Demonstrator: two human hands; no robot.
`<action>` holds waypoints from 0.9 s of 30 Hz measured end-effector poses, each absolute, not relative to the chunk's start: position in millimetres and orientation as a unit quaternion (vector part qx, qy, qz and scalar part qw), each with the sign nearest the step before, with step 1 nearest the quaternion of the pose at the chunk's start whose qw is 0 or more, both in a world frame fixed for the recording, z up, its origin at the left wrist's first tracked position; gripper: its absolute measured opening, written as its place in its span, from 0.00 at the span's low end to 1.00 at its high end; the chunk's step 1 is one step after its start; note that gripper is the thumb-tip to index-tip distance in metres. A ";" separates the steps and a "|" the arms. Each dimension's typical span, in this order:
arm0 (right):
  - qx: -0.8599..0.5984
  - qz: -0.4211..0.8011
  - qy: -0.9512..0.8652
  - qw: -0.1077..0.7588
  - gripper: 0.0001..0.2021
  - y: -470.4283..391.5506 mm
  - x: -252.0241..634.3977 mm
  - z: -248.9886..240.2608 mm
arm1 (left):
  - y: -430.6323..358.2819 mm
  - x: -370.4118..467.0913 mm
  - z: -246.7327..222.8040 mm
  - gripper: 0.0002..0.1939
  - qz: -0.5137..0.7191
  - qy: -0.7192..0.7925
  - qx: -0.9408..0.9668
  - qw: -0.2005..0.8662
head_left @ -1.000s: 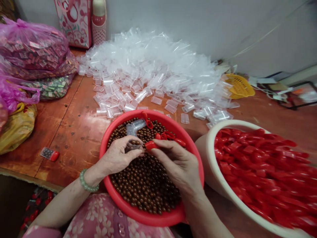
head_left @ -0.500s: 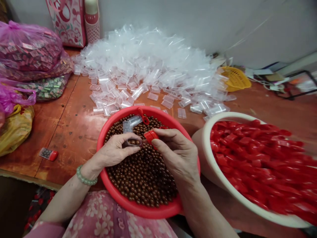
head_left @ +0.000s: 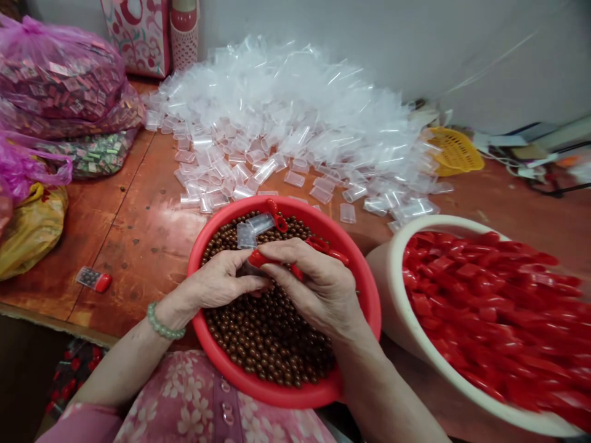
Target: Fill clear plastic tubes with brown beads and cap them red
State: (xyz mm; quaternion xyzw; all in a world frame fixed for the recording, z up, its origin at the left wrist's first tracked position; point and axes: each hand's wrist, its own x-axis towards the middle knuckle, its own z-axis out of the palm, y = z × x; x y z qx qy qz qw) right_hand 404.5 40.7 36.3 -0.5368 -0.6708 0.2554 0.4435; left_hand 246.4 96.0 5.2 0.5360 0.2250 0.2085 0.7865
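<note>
My left hand [head_left: 226, 280] is closed around a small clear plastic container, mostly hidden by my fingers. My right hand [head_left: 314, 286] pinches a red plastic cap [head_left: 260, 258] against the container's mouth. Whether the cap is seated I cannot tell. Both hands are over a red basin [head_left: 196, 264] filled with round brown balls [head_left: 272, 338]. Two clear containers [head_left: 253, 227] and a red cap [head_left: 277, 215] lie on the balls beyond my hands. More red pieces [head_left: 330, 249] show beyond my right hand.
A big pile of clear containers [head_left: 295, 111] covers the table's back. Right stands a white tub [head_left: 397, 271] heaped with red caps [head_left: 489, 307]. One filled, capped container [head_left: 93, 279] lies at left, near plastic bags [head_left: 60, 80] of small pieces. A yellow basket [head_left: 457, 151] sits back right.
My right hand has brought the red cap left onto the container in my left hand. The container's open mouth, with balls inside, is now covered. The whole view has shifted slightly.
</note>
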 end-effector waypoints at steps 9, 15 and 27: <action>-0.549 0.223 -0.680 0.431 0.10 35.3 414.8 33.7 | 96.8 245.4 4.5 0.06 0.186 0.262 0.527 0.787; -0.549 0.224 -0.667 0.452 0.11 35.0 418.2 31.1 | 97.1 245.8 4.3 0.08 0.166 0.274 0.530 0.785; -0.538 0.154 -0.753 0.347 0.12 29.8 430.4 42.0 | 96.8 246.5 4.9 0.06 0.173 0.305 0.535 0.769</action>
